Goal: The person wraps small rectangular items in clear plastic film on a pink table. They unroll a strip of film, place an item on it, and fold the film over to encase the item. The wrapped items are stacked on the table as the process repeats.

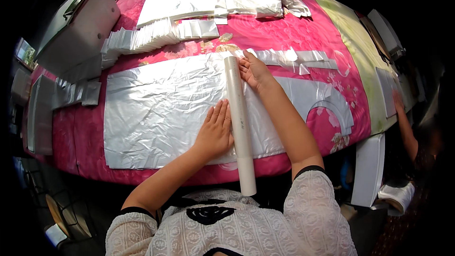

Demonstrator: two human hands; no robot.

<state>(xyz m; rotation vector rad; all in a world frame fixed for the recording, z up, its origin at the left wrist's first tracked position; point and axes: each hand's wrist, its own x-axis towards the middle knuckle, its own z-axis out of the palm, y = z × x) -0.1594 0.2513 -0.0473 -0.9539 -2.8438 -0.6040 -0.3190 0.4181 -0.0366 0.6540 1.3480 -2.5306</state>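
Observation:
A long pale plastic tube lies upright across a large white plastic bag, its near end jutting past the table edge toward me. My left hand lies flat on the bag, fingers stretched out and pressed close to the tube's left side. Farther up, my right hand rests on its edge, palm turned to the tube, with fingers slightly bent at its right side near the far end. Neither hand grips anything. Right of the tube, the bag ends in a curved cutout between its handles. Creases cover its left half.
A pink flowered cloth covers the table. Beyond the bag lie a row of folded white pieces, cut strips and more stacked bags. White boxes stand left. At right, another person's hand touches a white pad.

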